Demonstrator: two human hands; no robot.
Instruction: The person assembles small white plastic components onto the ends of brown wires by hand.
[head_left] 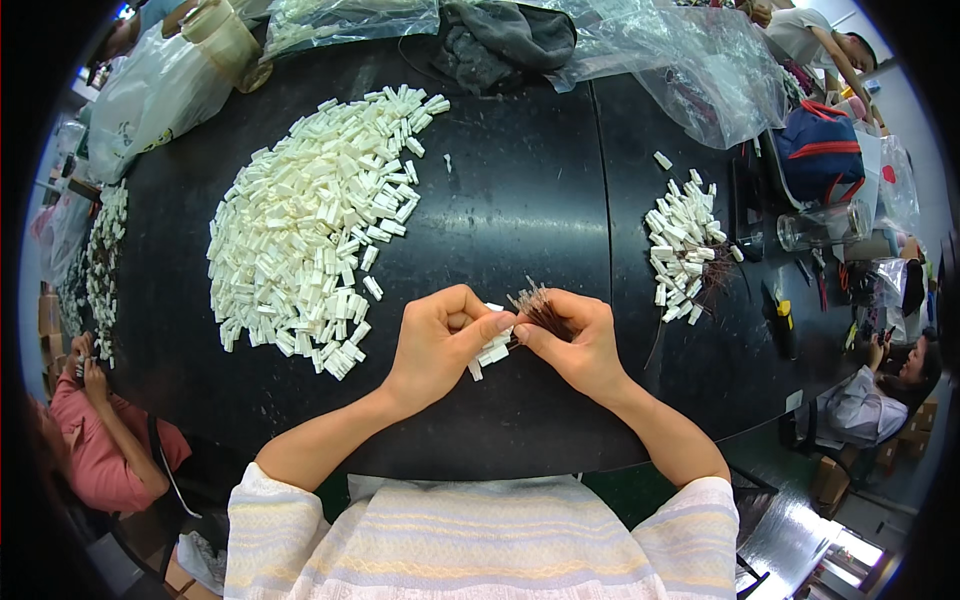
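Clutter rings the black counter point(520, 200) on every side as I look down at it. A broad heap of white plastic connector housings point(310, 220) spreads to the left of my hands, and a smaller heap of finished housings point(682, 248) with dark wires trailing from them lies to the right, well apart from the first. Clear plastic bags point(700, 70) and a grey cloth point(500, 40) crowd the far edge; a red and blue bag point(820, 145) and a clear jar point(815, 228) sit off to the right. Other people work at both flanks — one in a pink top point(100, 440) at lower left.

Nothing stands between me and the work. My left hand point(440, 345) is curled closed, thumb and fingers pinching a few white housings point(490, 350) just above the counter's near middle. My right hand point(580, 340) is closed too, gripping a bundle of thin dark wires point(540, 308). The bundle's long axis runs diagonally — its metal-tipped ends point up and to the left, away from me, fanning out just above the housings. Both hands meet, fingertips touching.
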